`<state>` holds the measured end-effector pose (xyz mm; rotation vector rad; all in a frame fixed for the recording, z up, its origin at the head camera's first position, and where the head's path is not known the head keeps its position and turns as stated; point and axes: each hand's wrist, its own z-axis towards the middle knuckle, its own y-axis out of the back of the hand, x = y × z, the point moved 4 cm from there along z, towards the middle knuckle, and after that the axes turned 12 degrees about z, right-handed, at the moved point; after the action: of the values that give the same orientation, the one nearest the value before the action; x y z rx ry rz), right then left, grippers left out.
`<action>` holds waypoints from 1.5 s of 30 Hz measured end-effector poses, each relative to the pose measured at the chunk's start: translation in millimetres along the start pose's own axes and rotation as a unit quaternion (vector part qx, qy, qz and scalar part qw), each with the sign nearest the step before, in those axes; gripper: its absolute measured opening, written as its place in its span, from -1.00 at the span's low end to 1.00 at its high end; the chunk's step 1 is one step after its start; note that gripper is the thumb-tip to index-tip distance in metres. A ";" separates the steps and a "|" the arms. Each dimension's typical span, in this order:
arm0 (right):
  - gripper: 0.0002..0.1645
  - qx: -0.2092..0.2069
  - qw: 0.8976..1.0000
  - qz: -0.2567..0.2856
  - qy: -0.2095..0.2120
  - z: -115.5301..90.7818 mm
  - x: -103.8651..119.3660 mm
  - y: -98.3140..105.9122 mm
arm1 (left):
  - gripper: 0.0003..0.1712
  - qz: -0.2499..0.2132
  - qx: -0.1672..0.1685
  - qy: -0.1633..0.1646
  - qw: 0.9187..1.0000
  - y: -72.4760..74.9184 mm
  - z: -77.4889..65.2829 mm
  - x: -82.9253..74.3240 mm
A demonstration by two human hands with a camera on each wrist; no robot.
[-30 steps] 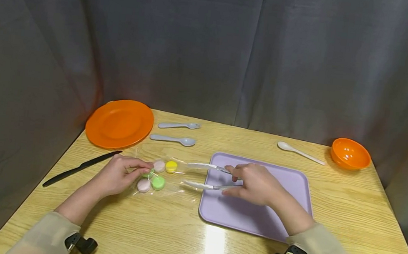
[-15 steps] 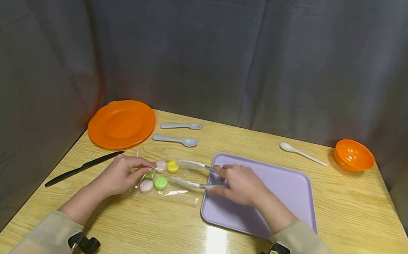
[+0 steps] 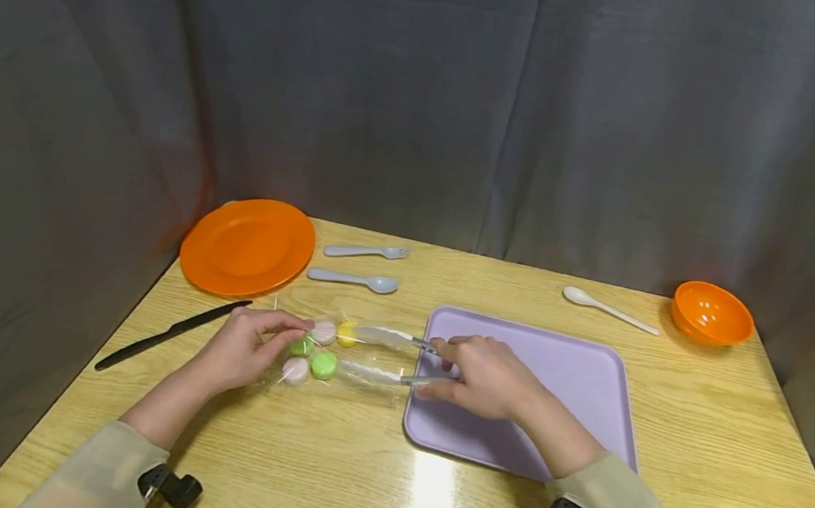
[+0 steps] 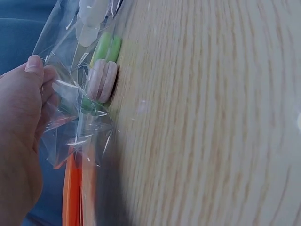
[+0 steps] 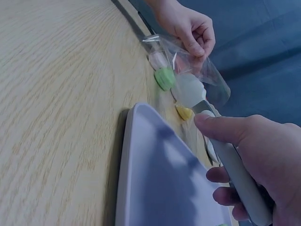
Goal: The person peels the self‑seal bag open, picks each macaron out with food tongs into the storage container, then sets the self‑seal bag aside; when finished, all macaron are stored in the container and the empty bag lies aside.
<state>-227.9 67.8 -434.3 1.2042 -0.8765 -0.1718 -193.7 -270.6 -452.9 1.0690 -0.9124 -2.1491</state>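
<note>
Head view, left hand [image 3: 243,350] pinching clear bag [image 3: 339,351], right hand [image 3: 487,376] gripping tongs [image 3: 422,344], crosswise, pointing left

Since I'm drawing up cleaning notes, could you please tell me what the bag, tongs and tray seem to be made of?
Bag: seemingly thin, glossy plastic film, by its transparency and bright creases.
Tongs: apparently metal, from the grey sheen; their tips look milky, perhaps silicone or plastic.
Tray: probably moulded plastic, matte lilac with rounded corners.
</note>
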 end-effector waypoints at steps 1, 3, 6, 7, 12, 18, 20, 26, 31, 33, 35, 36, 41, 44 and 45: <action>-0.33 -0.002 1.000 0.000 0.000 -0.4 0.5 0.6 | -0.82 0.000 0.000 0.001 1.000 0.4 0.1 -0.2; -0.27 -0.005 1.000 -0.001 -0.005 -2.0 0.1 1.8 | -0.82 0.001 0.001 0.003 1.000 1.1 0.4 -0.6; -0.15 -0.015 1.000 -0.008 -0.015 -7.0 -2.3 4.6 | -0.82 -0.002 0.001 0.002 1.000 0.1 -0.8 -0.7; -0.13 -0.019 1.000 -0.008 -0.018 -9.1 -3.7 5.9 | -0.82 -0.001 0.001 0.001 1.000 0.0 -1.1 -0.7; -0.12 -0.036 0.999 -0.003 -0.015 -21.3 -10.3 13.6 | -0.81 -0.006 -0.003 -0.006 1.000 0.1 -1.6 -0.1; -0.25 -0.042 0.999 0.006 -0.005 -29.1 -14.2 18.5 | -0.82 -0.006 -0.006 -0.008 1.000 1.6 -1.8 1.2; -0.27 -0.040 0.999 0.008 0.001 -29.8 -13.8 18.6 | -0.82 -0.006 -0.007 -0.006 1.000 2.2 -2.0 1.4; -0.29 -0.045 0.999 0.014 0.008 -36.7 -13.8 21.7 | -0.83 -0.009 -0.003 -0.001 1.000 2.3 -1.7 2.0; -0.33 -0.048 0.998 0.026 0.007 -40.9 -15.2 24.1 | -0.83 -0.010 -0.001 0.003 1.000 1.4 -1.6 1.9; -0.34 -0.044 0.998 0.035 0.007 -41.1 -15.7 24.2 | -0.83 -0.012 0.003 0.006 1.000 1.4 -1.5 1.4; -0.35 -0.041 0.998 0.045 0.006 -41.3 -16.2 24.2 | -0.83 -0.017 0.007 0.008 1.000 1.5 -1.4 0.7; -0.35 -0.041 0.998 0.048 0.005 -41.2 -16.5 24.3 | -0.83 -0.018 0.008 0.009 1.000 1.4 -1.3 0.7; -0.38 -0.038 0.998 0.042 0.004 -35.7 -15.9 23.3 | -0.82 -0.023 0.007 0.007 1.000 1.2 -1.6 0.8; -0.38 -0.032 0.999 0.033 0.007 -28.1 -13.8 19.4 | -0.83 -0.023 0.005 0.006 1.000 1.1 -1.8 0.3; -0.38 -0.030 0.999 0.030 0.007 -25.3 -12.6 17.6 | -0.83 -0.022 0.005 0.005 1.000 0.9 -1.9 0.2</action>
<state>-225.1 100.3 -427.5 1.1210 -0.8872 -0.1405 -192.1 -271.9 -453.1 1.1144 -0.9039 -2.1753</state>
